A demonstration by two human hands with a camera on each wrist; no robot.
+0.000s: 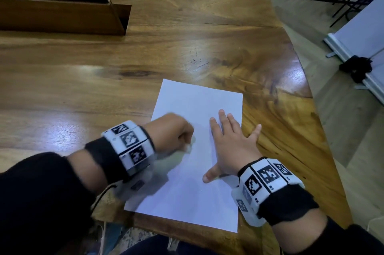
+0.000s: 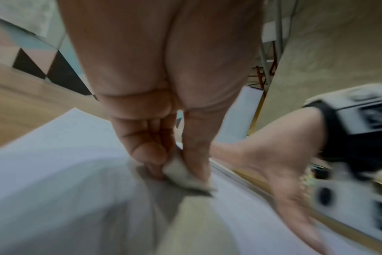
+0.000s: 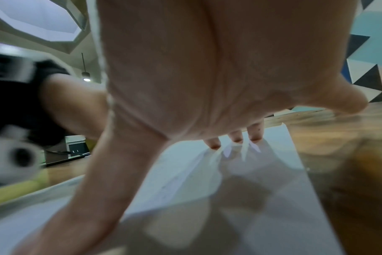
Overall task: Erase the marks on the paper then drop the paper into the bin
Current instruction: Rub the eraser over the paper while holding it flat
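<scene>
A white sheet of paper [image 1: 193, 109] lies flat near the front right edge of the wooden table. My left hand [image 1: 176, 134] is fisted over the sheet's left side and pinches a small white eraser [image 2: 181, 170] between thumb and fingers, its lower edge on the paper [image 2: 55, 155]. The left hand is motion-blurred. My right hand [image 1: 230, 140] lies flat with fingers spread on the sheet's right side, and its fingertips [image 3: 236, 138] press the paper [image 3: 279, 146]. No marks show clearly on the sheet. No bin is recognisable.
A long brown open cardboard box [image 1: 62, 16] lies at the table's far left. The wooden table [image 1: 145, 57] curves away at the right, with floor beyond. A white board on a stand [image 1: 357, 47] sits on the floor at right.
</scene>
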